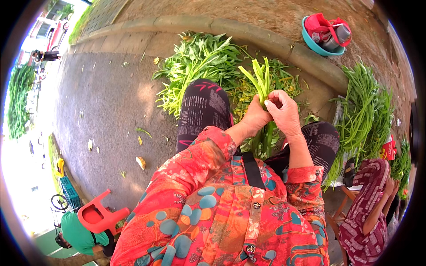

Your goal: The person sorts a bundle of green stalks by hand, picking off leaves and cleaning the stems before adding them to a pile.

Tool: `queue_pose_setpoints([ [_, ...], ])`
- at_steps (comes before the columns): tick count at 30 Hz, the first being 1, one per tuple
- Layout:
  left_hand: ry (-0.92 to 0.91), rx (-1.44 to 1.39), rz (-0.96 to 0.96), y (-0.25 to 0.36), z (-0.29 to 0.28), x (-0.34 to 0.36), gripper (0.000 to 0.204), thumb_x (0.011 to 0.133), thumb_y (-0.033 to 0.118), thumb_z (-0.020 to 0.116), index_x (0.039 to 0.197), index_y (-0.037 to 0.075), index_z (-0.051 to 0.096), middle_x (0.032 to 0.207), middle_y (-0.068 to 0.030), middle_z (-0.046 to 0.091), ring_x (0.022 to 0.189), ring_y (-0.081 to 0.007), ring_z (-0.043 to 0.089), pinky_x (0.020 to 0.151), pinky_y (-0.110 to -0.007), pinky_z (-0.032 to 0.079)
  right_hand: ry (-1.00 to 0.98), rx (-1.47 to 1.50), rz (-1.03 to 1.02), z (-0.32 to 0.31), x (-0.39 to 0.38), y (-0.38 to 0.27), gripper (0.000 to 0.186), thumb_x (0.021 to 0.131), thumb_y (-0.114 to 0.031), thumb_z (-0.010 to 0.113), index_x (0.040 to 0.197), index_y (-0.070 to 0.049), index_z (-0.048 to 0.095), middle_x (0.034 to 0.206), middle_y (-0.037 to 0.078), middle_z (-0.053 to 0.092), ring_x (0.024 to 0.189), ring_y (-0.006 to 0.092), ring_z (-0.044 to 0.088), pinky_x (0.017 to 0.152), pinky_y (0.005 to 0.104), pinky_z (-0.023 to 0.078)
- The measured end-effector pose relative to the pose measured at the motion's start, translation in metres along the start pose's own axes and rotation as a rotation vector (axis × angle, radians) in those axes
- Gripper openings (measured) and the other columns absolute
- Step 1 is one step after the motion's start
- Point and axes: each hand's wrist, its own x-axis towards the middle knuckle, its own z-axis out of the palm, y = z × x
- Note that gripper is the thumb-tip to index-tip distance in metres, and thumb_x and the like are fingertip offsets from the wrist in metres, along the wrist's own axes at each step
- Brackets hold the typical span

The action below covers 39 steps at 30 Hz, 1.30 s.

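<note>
My left hand [256, 116] is closed around a bunch of green stems [259, 75], whose pale upper ends fan out above it and whose darker lower part hangs between my knees. My right hand [284, 111] pinches the same bunch at the top of my left fist, fingers curled and thumb against the stems. Just beyond, a heap of leafy greens [199, 57] lies on the pavement, beside scattered yellowing trimmings [282, 75]. A long pile of stalky greens [361, 111] lies to my right.
A concrete curb [235, 31] runs behind the greens, with a teal basin [328, 52] holding a red bag and flask beyond it. A red plastic stool [100, 215] and a person in green [77, 232] are at lower left; another in maroon [364, 204] sits at right.
</note>
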Motion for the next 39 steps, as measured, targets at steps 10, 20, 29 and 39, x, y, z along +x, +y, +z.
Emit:
queue_pose_setpoints([
  [10, -0.011, -0.083, -0.051, 0.007, 0.001, -0.005, 0.037, 0.077, -0.001, 0.068, 0.112, 0.001, 0.054, 0.105, -0.0073, 0.061, 0.095, -0.015, 0.059, 0.081, -0.03, 0.049, -0.031, -0.035, -0.043, -0.002, -0.001, 0.005, 0.012, 0.079, -0.005, 0.068, 0.084, -0.003, 0.058, 0.074, 0.0, 0.057, 0.066, 0.0077, 0.052, 0.063, 0.0234, 0.045],
  [20, 0.013, 0.042, -0.141, -0.012, -0.005, -0.002, 0.035, 0.077, -0.004, 0.063, 0.109, 0.001, 0.05, 0.094, -0.0039, 0.057, 0.086, -0.0135, 0.055, 0.08, -0.027, 0.045, 0.054, 0.151, 0.074, -0.027, 0.009, 0.008, 0.009, 0.086, -0.01, 0.066, 0.088, -0.003, 0.06, 0.081, -0.002, 0.058, 0.074, 0.004, 0.052, 0.067, 0.0204, 0.044],
  [29, -0.034, 0.091, -0.164, -0.016, 0.001, -0.005, 0.037, 0.076, -0.006, 0.058, 0.11, 0.002, 0.046, 0.089, -0.0028, 0.053, 0.081, -0.0118, 0.052, 0.075, -0.025, 0.043, 0.277, 0.369, -0.092, -0.015, 0.006, 0.003, 0.008, 0.088, -0.006, 0.064, 0.094, 0.0, 0.062, 0.083, -0.002, 0.06, 0.074, 0.003, 0.053, 0.068, 0.0183, 0.045],
  [39, -0.029, 0.258, -0.1, -0.009, 0.004, -0.012, 0.041, 0.078, -0.001, 0.056, 0.116, 0.004, 0.045, 0.089, -0.0017, 0.049, 0.079, -0.0105, 0.048, 0.073, -0.026, 0.042, 0.318, 0.259, -0.184, -0.017, 0.007, 0.003, 0.01, 0.087, -0.004, 0.063, 0.096, -0.001, 0.063, 0.084, -0.001, 0.062, 0.072, 0.0035, 0.055, 0.067, 0.0188, 0.046],
])
